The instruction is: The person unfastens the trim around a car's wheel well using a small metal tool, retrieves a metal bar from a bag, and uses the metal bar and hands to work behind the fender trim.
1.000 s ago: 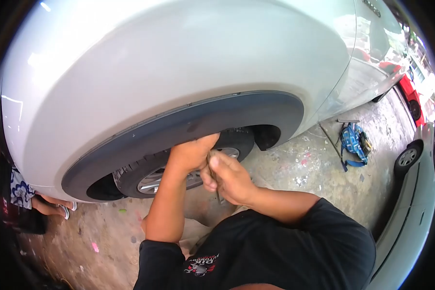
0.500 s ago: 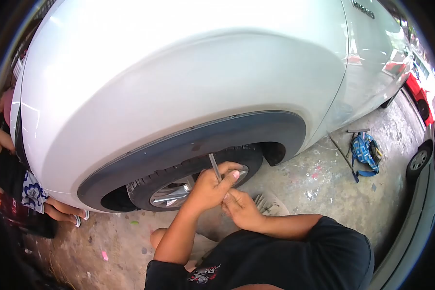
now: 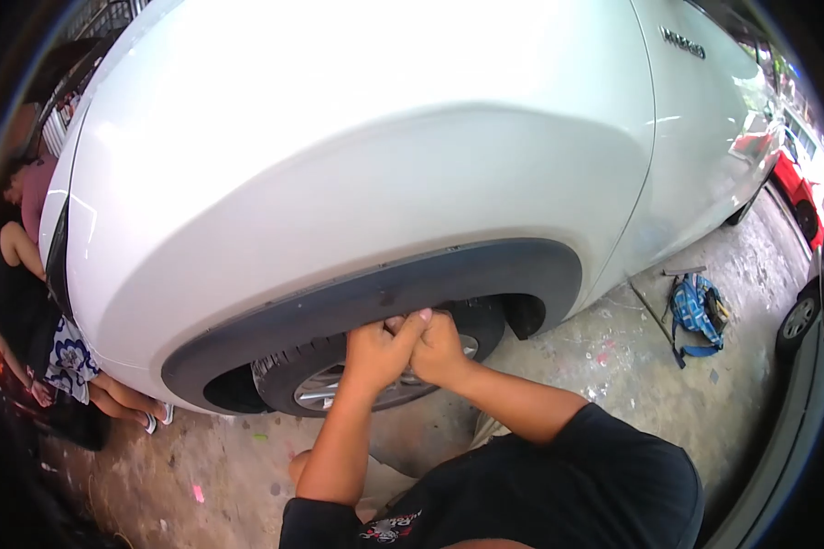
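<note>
Left hand (image 3: 375, 355) and right hand (image 3: 441, 349) curled narrow, contents unclear, at wheel arch (image 3: 384, 291) edge, floor (image 3: 577, 361) reaching from arch to backpack (image 3: 696, 306)

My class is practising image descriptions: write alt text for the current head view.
A person's left hand and right hand meet at the dark wheel-arch trim of a white car; a blue bag lies on the concrete floor.

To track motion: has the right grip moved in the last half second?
Yes: the right grip has moved up in view, closer to the dark wheel-arch trim.
</note>
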{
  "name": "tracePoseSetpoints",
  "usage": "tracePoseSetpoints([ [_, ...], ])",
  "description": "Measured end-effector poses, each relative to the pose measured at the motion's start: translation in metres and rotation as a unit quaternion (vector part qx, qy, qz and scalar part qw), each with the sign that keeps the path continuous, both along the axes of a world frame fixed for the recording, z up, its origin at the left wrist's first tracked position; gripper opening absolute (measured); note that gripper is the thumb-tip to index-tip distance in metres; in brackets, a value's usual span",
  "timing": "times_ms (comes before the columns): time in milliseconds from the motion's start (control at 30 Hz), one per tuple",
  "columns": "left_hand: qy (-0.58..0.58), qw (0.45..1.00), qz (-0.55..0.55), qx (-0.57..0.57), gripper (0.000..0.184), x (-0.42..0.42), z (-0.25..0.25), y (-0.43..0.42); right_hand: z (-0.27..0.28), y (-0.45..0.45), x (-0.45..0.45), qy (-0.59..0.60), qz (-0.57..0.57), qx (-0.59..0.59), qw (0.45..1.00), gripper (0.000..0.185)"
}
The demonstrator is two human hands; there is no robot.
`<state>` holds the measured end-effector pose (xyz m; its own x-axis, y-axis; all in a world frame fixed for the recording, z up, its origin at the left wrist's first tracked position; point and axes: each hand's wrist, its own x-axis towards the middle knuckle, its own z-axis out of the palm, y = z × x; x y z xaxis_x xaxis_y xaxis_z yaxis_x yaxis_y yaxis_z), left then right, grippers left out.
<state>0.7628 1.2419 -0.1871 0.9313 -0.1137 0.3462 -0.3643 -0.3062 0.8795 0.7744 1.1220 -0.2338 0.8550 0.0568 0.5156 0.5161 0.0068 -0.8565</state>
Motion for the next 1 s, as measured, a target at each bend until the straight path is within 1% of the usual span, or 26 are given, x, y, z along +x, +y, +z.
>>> tracePoseSetpoints([
  [67, -0.062, 0.997, 0.028, -0.038, 0.03, 0.003, -0.011, -0.001, 0.004, -0.001, 0.007, -0.089, -0.025, -0.025, 0.995, 0.013],
  [100, -0.068, 0.996, 0.026, -0.06, 0.028, 0.003, -0.007, -0.004, 0.006, -0.002, 0.012, -0.109, -0.027, -0.04, 0.993, 0.011],
  [133, -0.072, 0.995, 0.027, -0.061, 0.028, 0.007, -0.007, -0.003, 0.009, -0.002, 0.013, -0.113, -0.027, -0.041, 0.992, 0.011],
  [200, -0.061, 0.99, -0.031, -0.125, 0.03, 0.011, -0.009, -0.002, 0.014, -0.001, 0.005, -0.062, 0.024, 0.031, 0.997, 0.011],
  [233, -0.062, 0.99, -0.031, -0.125, 0.03, 0.011, -0.008, 0.001, 0.014, -0.001, 0.007, -0.063, 0.024, 0.03, 0.997, 0.011],
  [300, -0.064, 0.981, -0.125, -0.13, 0.039, 0.01, -0.003, 0.013, 0.013, -0.002, 0.011, -0.04, 0.011, 0.039, 0.998, 0.012],
  [333, -0.066, 0.981, -0.127, -0.129, 0.039, 0.011, -0.004, 0.017, 0.013, -0.001, 0.013, -0.043, 0.009, 0.04, 0.998, 0.012],
  [400, -0.081, 0.984, -0.139, -0.079, 0.049, 0.019, -0.01, 0.021, 0.015, 0.0, 0.02, -0.116, 0.002, 0.049, 0.992, 0.011],
  [433, -0.087, 0.983, -0.14, -0.078, 0.049, 0.019, -0.013, 0.019, 0.016, 0.0, 0.023, -0.121, 0.002, 0.05, 0.991, 0.011],
  [500, -0.082, 0.984, -0.099, -0.124, 0.047, 0.018, -0.02, 0.01, 0.017, -0.002, 0.025, -0.18, -0.013, 0.021, 0.983, 0.012],
  [533, -0.083, 0.983, -0.101, -0.126, 0.047, 0.017, -0.02, 0.007, 0.014, -0.003, 0.027, -0.181, -0.014, 0.02, 0.983, 0.012],
  [633, -0.059, 0.982, -0.093, -0.153, 0.043, 0.017, -0.017, 0.004, 0.011, 0.005, 0.031, -0.206, -0.043, 0.012, 0.978, 0.01],
  [700, -0.104, 0.982, -0.069, -0.142, 0.039, 0.017, -0.016, 0.004, 0.016, 0.012, 0.028, -0.218, -0.14, -0.02, 0.966, 0.01],
  [733, -0.109, 0.982, -0.068, -0.141, 0.039, 0.018, -0.016, 0.005, 0.019, 0.015, 0.029, -0.223, -0.139, -0.018, 0.965, 0.01],
  [800, -0.131, 0.978, -0.059, -0.148, 0.039, 0.017, -0.016, 0.005, 0.023, 0.02, 0.029, -0.25, -0.223, -0.04, 0.942, 0.011],
  [833, -0.133, 0.978, -0.06, -0.148, 0.039, 0.016, -0.014, 0.005, 0.022, 0.022, 0.031, -0.251, -0.223, -0.04, 0.941, 0.011],
  [900, -0.097, 0.977, -0.063, -0.179, 0.038, 0.012, -0.009, 0.004, 0.015, 0.026, 0.036, -0.249, -0.252, -0.075, 0.932, 0.014],
  [1000, -0.098, 0.98, -0.059, -0.162, 0.041, 0.017, -0.005, 0.004, 0.009, 0.031, 0.044, -0.252, -0.254, -0.054, 0.932, 0.014],
])
